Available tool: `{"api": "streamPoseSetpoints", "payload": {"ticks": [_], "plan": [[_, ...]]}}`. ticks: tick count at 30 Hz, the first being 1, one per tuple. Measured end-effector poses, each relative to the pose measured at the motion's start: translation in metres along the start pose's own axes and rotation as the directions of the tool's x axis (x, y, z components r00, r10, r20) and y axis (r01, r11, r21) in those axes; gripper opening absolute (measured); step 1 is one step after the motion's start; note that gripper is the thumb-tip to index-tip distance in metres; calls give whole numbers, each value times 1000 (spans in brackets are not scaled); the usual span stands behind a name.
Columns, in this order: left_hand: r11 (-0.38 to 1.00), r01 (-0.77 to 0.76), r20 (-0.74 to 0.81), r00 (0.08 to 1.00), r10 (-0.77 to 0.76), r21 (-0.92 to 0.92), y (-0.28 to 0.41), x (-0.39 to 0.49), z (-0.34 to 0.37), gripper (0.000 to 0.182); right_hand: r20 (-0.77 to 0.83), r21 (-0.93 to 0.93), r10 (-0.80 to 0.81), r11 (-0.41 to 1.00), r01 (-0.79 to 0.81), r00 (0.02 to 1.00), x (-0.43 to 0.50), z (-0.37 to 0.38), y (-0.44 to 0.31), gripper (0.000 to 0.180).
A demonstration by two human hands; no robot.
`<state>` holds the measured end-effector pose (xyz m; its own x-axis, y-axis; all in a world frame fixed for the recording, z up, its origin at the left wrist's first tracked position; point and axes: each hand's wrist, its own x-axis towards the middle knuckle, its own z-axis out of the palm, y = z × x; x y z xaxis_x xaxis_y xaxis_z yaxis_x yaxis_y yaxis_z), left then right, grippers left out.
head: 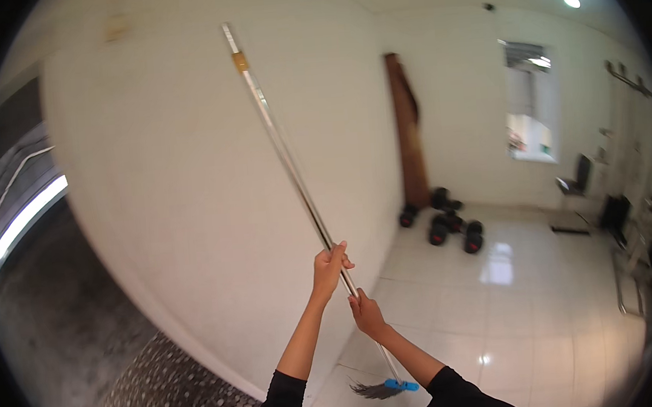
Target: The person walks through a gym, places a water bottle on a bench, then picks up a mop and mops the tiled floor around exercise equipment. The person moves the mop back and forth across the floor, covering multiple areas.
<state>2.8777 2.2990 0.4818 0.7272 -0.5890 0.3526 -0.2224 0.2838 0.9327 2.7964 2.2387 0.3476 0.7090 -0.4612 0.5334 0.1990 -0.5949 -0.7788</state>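
Note:
A long metal pole (283, 150) with a gold-coloured band near its upper end slants across the view in front of a pale wall. My left hand (330, 268) is closed around its middle part. Just below, my right hand (366, 313) grips the same pole. At the lower end, near the floor, is a blue broom head (401, 385) with dark bristles (373, 391) that fan out to the left. Whether the bristles touch the tiles I cannot tell.
Black dumbbells (446, 223) lie on the tiled floor (504, 316) by a brown wooden board (409, 135) leaning in the corner. Gym equipment (632, 210) stands at the right. The white wall (176, 174) ends at the left, beside a pebbled strip (157, 391).

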Motion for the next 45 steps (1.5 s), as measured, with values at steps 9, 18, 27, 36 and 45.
{"api": "streamPoseSetpoints", "payload": {"ticks": [9, 18, 27, 36, 45], "plan": [[934, 278, 593, 800, -96, -225, -137, -23, 254, 28, -287, -466, 323, 776, -426, 902, -115, -239, 145, 33], [948, 223, 770, 637, 34, -226, -189, -59, 462, 29, -512, -670, 399, 369, -644, 761, -204, -455, 216, 34], [976, 83, 959, 219, 180, -202, -247, -75, 567, 23, -767, -373, 462, 246, -895, 446, -241, -510, 284, 29], [831, 395, 900, -26, 435, -391, -243, 9, 668, 24, -845, -277, 404, 232, -932, 351, -212, -577, 365, 25], [849, 324, 885, -64, 460, -418, -247, 79, 750, 33, -969, -146, 162, 245, -959, 189, -163, -612, 393, 21]]}}
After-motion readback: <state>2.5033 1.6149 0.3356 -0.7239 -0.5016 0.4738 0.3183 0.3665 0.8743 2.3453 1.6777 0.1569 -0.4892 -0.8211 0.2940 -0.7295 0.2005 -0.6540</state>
